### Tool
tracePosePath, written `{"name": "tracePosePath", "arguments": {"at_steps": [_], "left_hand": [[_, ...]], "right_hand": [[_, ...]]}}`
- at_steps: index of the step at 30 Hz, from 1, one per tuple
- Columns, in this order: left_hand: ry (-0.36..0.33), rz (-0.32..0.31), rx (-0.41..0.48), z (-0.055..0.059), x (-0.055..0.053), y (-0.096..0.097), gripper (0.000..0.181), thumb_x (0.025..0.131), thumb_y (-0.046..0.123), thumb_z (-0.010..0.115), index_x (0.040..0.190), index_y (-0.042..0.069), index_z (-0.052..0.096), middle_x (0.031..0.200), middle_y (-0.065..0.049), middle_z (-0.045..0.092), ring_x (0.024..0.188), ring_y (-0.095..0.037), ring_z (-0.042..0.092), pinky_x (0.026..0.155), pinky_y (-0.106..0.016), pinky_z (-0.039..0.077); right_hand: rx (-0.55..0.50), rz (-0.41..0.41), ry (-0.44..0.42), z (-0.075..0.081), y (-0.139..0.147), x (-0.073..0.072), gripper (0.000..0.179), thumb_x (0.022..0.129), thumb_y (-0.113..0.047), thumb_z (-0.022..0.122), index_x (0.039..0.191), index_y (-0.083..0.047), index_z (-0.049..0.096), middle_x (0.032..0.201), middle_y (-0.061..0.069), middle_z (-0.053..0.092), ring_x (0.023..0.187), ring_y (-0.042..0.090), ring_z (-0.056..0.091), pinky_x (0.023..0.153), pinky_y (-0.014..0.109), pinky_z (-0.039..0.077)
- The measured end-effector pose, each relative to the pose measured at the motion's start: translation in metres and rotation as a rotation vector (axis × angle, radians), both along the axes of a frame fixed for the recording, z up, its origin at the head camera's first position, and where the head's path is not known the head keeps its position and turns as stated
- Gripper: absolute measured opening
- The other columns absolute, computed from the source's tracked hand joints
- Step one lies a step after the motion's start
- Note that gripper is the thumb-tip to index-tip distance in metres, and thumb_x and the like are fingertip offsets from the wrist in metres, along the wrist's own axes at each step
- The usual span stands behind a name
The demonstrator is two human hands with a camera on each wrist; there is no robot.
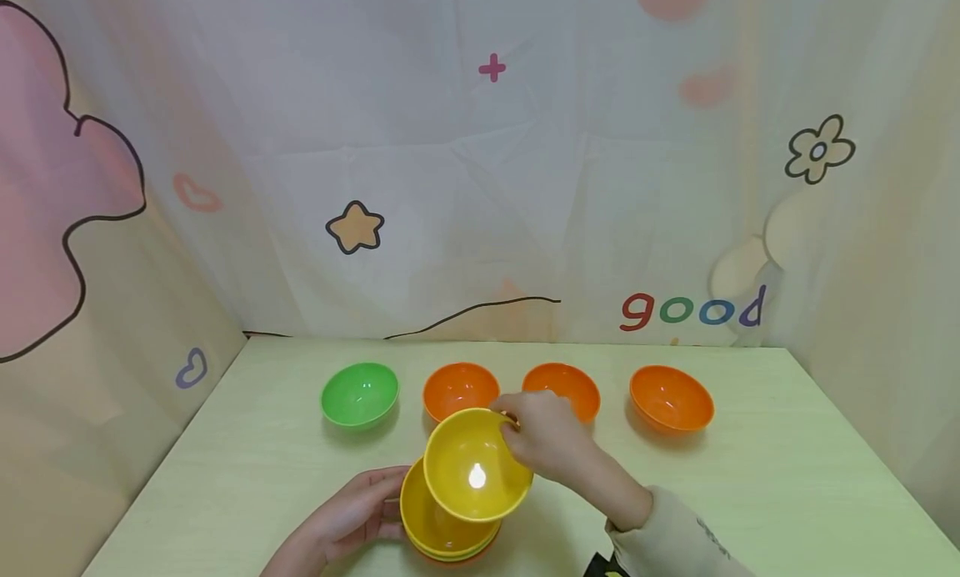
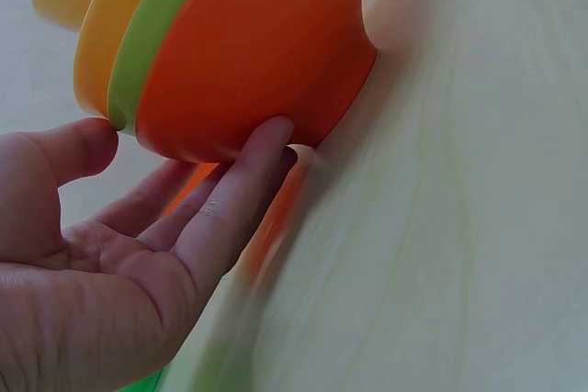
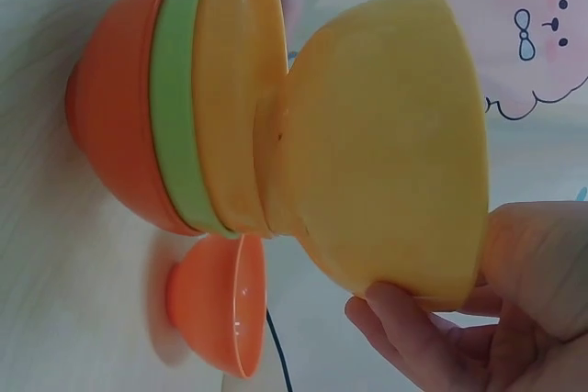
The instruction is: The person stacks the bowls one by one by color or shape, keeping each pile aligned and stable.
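Observation:
A yellow bowl (image 1: 477, 469) is tilted over a stack, its rim pinched by my right hand (image 1: 551, 439) between thumb and fingers. The stack below has another yellow bowl (image 1: 423, 519) on top, a green bowl (image 3: 175, 89) in the middle and an orange bowl (image 2: 257, 52) at the bottom. In the right wrist view, the held bowl's base overlaps the top bowl's rim; contact is unclear. My left hand (image 1: 356, 514) rests against the stack's left side, its fairly straight fingers on the orange bowl and its thumb by the upper rims.
Along the back of the pale green table (image 1: 787, 477) stand a green bowl (image 1: 360, 396) and three orange ones: one left of centre (image 1: 459, 387), one partly behind my right hand (image 1: 566, 385), and one at right (image 1: 671, 400). A printed curtain (image 1: 420, 160) hangs behind.

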State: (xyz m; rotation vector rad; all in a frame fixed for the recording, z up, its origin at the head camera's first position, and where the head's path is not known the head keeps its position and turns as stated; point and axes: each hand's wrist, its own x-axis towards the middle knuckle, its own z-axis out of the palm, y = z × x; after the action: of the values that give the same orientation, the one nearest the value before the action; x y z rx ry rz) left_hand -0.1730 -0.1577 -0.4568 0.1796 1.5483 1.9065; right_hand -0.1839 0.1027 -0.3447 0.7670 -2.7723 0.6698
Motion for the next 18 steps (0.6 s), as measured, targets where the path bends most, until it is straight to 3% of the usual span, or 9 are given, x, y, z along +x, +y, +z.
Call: {"name": "tracePosePath", "arguments": {"at_steps": [18], "left_hand": [[-0.017,0.021,-0.019,0.000,0.000,-0.001,0.056,0.095,0.033,0.048,0.135,-0.005,0.039,0.116,-0.013,0.062,0.097,-0.022,0.063,0.083,-0.039,0.053]], "right_hand": [[-0.013,0.057,-0.049,-0.010,-0.016,-0.001,0.021,0.079,-0.001,0.061,0.094,-0.009,0.072,0.083,0.000,0.069,0.062,0.007,0.051,0.055,0.017,0.043]]}}
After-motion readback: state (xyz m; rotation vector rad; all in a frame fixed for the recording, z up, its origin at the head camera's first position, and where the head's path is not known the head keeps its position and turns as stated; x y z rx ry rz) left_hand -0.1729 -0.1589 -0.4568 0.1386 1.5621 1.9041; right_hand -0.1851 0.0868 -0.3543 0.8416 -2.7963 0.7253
